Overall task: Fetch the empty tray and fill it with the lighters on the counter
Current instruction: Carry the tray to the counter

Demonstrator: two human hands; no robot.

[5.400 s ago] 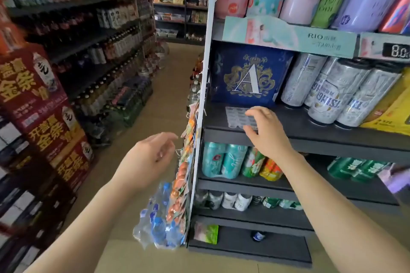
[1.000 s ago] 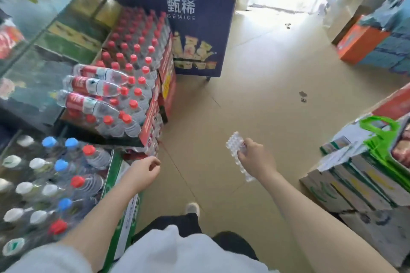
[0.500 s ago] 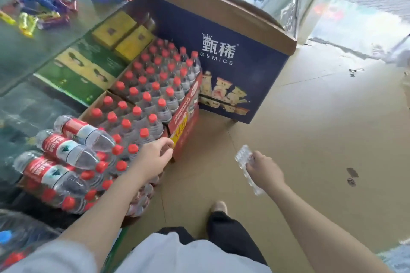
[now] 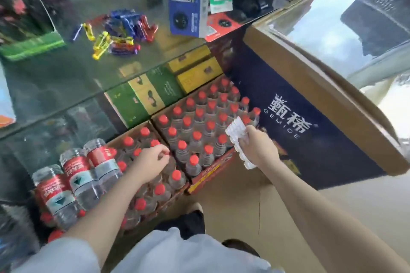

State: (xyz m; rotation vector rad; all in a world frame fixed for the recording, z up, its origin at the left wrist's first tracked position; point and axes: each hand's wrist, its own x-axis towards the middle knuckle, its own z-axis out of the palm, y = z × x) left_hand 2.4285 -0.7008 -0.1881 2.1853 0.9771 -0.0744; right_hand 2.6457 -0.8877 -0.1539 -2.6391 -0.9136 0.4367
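Note:
My right hand (image 4: 255, 147) grips a clear, empty plastic tray (image 4: 236, 133) with rows of small slots, held tilted in the air over the cartons of bottles. Several lighters (image 4: 117, 31) in blue, yellow and red lie in a loose heap on the glass counter (image 4: 66, 77), far ahead and to the left of both hands. My left hand (image 4: 150, 160) hangs empty with loosely curled fingers above the red-capped bottles, below the counter's edge.
Cartons of red-capped water bottles (image 4: 199, 122) stand on the floor against the counter. A big dark blue cardboard box (image 4: 310, 122) stands to the right. A blue box with a QR code (image 4: 188, 2) and a green display box (image 4: 28, 44) stand on the counter.
I have walked up to the counter with the tray. My right hand has risen and moved forward with it, and the lighters now lie closer in view.

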